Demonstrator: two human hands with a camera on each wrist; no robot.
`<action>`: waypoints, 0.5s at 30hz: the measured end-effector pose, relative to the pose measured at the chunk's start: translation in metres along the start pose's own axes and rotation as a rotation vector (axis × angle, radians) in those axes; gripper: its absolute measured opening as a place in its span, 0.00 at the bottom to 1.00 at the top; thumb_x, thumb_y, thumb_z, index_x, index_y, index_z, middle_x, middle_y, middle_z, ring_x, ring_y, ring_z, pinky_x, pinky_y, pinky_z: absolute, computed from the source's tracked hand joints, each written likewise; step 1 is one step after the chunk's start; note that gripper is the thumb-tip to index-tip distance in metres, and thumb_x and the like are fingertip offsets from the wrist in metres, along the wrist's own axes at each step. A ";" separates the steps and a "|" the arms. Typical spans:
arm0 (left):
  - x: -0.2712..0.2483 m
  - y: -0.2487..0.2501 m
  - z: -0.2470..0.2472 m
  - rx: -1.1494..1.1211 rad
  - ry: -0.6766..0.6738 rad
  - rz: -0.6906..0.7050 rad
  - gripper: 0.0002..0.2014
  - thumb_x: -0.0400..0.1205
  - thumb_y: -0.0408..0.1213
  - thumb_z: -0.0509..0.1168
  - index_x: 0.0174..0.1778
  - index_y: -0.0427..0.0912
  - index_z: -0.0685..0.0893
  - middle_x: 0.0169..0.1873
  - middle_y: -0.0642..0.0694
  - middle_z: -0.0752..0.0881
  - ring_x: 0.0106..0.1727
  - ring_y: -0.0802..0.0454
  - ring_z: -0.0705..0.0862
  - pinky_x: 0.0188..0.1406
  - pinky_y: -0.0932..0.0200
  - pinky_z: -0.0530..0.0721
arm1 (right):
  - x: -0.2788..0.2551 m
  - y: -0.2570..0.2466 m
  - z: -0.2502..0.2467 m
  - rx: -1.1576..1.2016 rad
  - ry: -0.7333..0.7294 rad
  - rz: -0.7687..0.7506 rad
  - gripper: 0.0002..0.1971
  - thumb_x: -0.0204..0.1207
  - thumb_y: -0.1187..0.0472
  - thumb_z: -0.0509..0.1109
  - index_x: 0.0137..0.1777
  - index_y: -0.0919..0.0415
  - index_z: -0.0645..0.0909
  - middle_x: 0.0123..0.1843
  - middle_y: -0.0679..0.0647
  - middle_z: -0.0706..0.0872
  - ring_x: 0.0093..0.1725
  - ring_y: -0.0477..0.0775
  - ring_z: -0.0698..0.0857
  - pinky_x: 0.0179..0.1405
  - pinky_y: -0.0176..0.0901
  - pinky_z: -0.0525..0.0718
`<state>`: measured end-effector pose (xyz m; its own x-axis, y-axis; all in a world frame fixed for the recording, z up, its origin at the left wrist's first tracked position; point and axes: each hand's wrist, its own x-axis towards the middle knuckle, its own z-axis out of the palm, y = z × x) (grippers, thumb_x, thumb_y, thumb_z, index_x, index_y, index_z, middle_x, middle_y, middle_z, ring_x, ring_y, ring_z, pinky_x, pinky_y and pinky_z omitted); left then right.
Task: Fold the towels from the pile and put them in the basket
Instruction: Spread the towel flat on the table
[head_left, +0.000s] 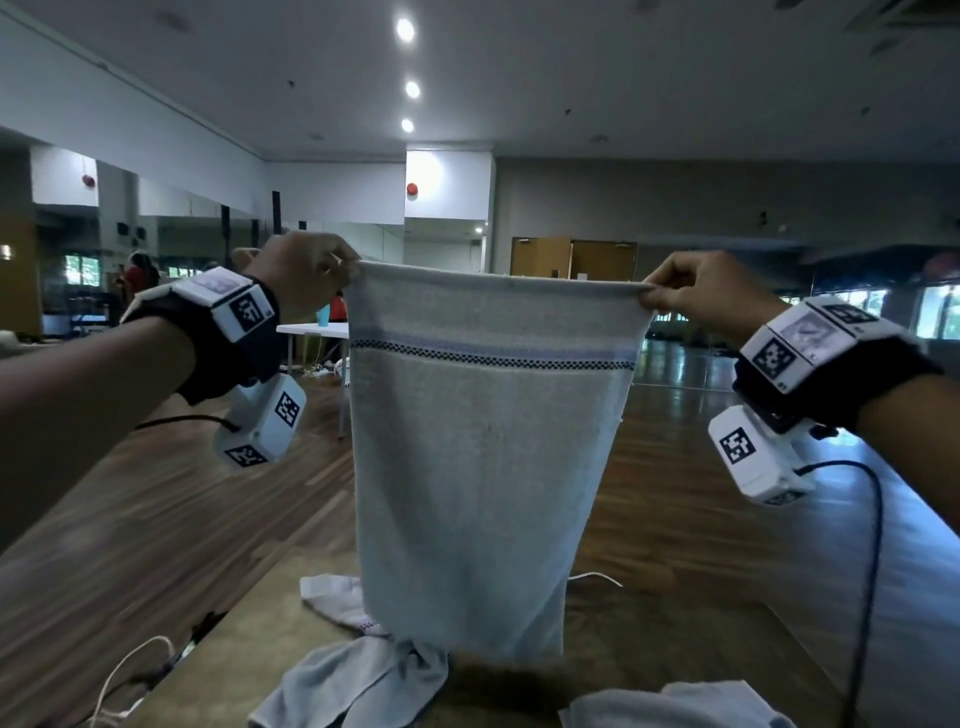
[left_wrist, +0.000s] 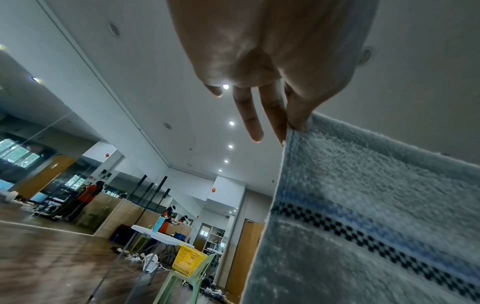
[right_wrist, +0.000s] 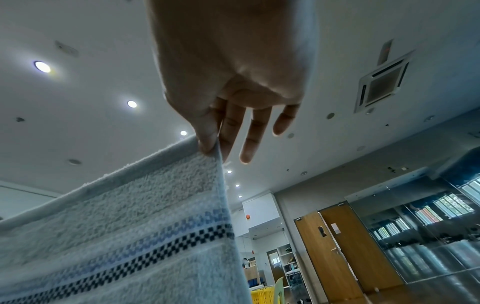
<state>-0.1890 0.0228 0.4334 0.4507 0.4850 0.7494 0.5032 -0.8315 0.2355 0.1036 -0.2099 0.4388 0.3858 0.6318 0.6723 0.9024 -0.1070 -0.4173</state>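
A pale grey-blue towel (head_left: 483, 457) with a blue and black checked band hangs full length in front of me, held up high. My left hand (head_left: 332, 267) pinches its top left corner (left_wrist: 296, 127), and my right hand (head_left: 660, 293) pinches its top right corner (right_wrist: 211, 150); the other fingers of both hands stick out loosely. The towel's lower end reaches the brown table (head_left: 649, 639). More crumpled towels (head_left: 358, 670) lie on the table beneath it, with another (head_left: 675, 706) at the front right. A yellow basket (left_wrist: 188, 260) stands on a pale green chair (left_wrist: 192, 277) beyond the towel.
A cable (head_left: 867, 571) trails from my right wrist over the table, and white cords (head_left: 130, 670) lie at the table's left edge. A white folding table (head_left: 311, 330) and people stand far back on the wooden floor.
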 end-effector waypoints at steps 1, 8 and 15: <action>-0.004 -0.003 0.003 -0.002 -0.054 -0.004 0.10 0.82 0.35 0.62 0.56 0.36 0.82 0.49 0.42 0.84 0.45 0.45 0.81 0.41 0.55 0.81 | -0.002 0.001 0.002 -0.004 -0.035 0.007 0.05 0.74 0.63 0.72 0.40 0.53 0.81 0.44 0.53 0.85 0.46 0.53 0.83 0.47 0.46 0.80; -0.076 -0.034 0.056 -0.101 -0.645 -0.078 0.11 0.83 0.41 0.60 0.52 0.37 0.81 0.48 0.43 0.83 0.51 0.44 0.81 0.46 0.61 0.78 | -0.054 0.047 0.056 -0.037 -0.498 0.112 0.04 0.74 0.64 0.71 0.39 0.58 0.81 0.40 0.54 0.86 0.43 0.51 0.85 0.43 0.42 0.80; -0.208 -0.098 0.172 0.071 -1.159 -0.035 0.07 0.84 0.42 0.59 0.47 0.45 0.78 0.41 0.50 0.78 0.41 0.53 0.74 0.37 0.65 0.71 | -0.182 0.123 0.177 -0.058 -0.899 0.208 0.05 0.70 0.62 0.72 0.35 0.53 0.82 0.40 0.51 0.88 0.39 0.43 0.85 0.41 0.47 0.82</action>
<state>-0.2056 0.0501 0.1478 0.8217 0.4955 -0.2815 0.5528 -0.8132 0.1820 0.1099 -0.2023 0.1566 0.2687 0.9514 -0.1507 0.8494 -0.3078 -0.4287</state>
